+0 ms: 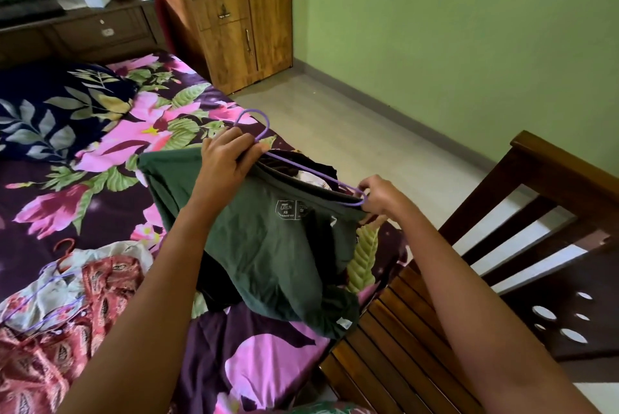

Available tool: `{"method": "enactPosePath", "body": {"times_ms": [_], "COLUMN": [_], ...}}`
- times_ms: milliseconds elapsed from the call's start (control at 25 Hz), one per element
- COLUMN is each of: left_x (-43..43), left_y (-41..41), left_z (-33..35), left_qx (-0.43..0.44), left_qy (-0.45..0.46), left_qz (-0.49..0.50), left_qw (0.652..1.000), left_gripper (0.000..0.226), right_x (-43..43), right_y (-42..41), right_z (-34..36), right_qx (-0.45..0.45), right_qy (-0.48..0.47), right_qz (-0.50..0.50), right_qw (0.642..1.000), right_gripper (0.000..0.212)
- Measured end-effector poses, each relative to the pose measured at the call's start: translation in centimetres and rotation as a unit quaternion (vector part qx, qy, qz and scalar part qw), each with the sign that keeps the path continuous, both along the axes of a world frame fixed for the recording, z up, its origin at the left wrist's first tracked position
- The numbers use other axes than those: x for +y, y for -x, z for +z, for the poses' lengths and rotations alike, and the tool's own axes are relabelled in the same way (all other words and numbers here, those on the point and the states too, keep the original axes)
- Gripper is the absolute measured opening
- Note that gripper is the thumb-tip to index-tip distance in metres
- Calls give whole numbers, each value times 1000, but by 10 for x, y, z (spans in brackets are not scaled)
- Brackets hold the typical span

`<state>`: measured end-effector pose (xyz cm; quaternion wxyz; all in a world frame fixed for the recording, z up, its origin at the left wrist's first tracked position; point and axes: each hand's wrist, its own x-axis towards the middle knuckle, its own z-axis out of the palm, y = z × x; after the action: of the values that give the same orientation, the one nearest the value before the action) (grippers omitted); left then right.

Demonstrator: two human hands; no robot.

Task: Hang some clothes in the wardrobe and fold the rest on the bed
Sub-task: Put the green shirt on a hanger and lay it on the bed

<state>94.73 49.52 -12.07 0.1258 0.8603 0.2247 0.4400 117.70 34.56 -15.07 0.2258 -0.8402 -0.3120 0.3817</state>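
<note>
A dark green T-shirt [268, 256] hangs inside out above the bed [67, 199], its printed neck label facing me. A purple hanger [301, 167] is partly slid into the neck opening, its hook sticking up. My left hand [226, 159] grips the hanger just below the hook together with the shirt's collar. My right hand [378, 194] pinches the hanger's far end and the collar edge there. A dark garment [315, 167] lies on the bed behind the shirt.
A red patterned garment [83, 306] with a purple hanger and an orange hanger lies at the bed's lower left. A leaf-print pillow [53, 109] lies at the head end. The wooden footboard [485, 273] is at right, the wooden wardrobe [234, 15] beyond bare floor.
</note>
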Motion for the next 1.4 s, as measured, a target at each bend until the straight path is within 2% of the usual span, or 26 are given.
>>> {"method": "enactPosePath", "body": {"times_ms": [80, 200, 320, 480, 560, 640, 720, 800, 880, 1080, 1160, 1280, 1360, 1400], "left_x": [2, 2, 1, -11, -13, -6, 7, 18, 21, 30, 43, 55, 56, 55], "left_y": [0, -6, -13, -31, -42, -47, -48, -49, -53, -40, -22, -8, -9, -11], "left_z": [-5, -5, -9, -16, -10, 8, 34, 67, 101, 138, 133, 127, 128, 131], "left_qx": [0, 13, 24, 44, 19, -18, -62, -107, -135, -99, -91, -83, -77, -76], "left_qy": [3, -15, -37, -47, -8, 36, 54, 53, 24, -122, -142, -130, -129, -131], "left_qz": [32, 63, 50, 44, 58, 66, 78, 92, 88, 113, 131, 112, 93, 89], "left_qw": [999, 998, 998, 997, 998, 997, 994, 989, 987, 981, 977, 982, 984, 984], "left_gripper": [35, 36, 34, 33, 35, 39, 43, 45, 47, 41, 39, 35, 27, 26], "right_x": [-10, -16, -16, -2, 12, 23, 31, 36, 41, 40, 33, 29, 32, 34], "right_y": [-8, -19, -26, -8, 8, 19, 21, 21, 25, 10, 0, -2, -3, -3], "right_z": [9, 20, 36, 72, 86, 96, 106, 116, 131, 183, 198, 204, 201, 201], "right_qx": [29, 53, 49, 52, 50, 8, -104, -249, -302, -207, -146, -129, -166, -200], "right_qy": [12, -16, -39, -149, -218, -262, -268, -283, -348, -511, -548, -525, -492, -469], "right_qz": [-14, -58, -80, -39, 9, 63, 103, 109, 98, 37, 11, 27, 29, 21], "right_qw": [999, 997, 995, 987, 975, 963, 952, 920, 882, 833, 824, 841, 854, 860], "right_gripper": [31, 22, 19, 13, 15, 20, 28, 32, 28, 15, 12, 20, 28, 23]}}
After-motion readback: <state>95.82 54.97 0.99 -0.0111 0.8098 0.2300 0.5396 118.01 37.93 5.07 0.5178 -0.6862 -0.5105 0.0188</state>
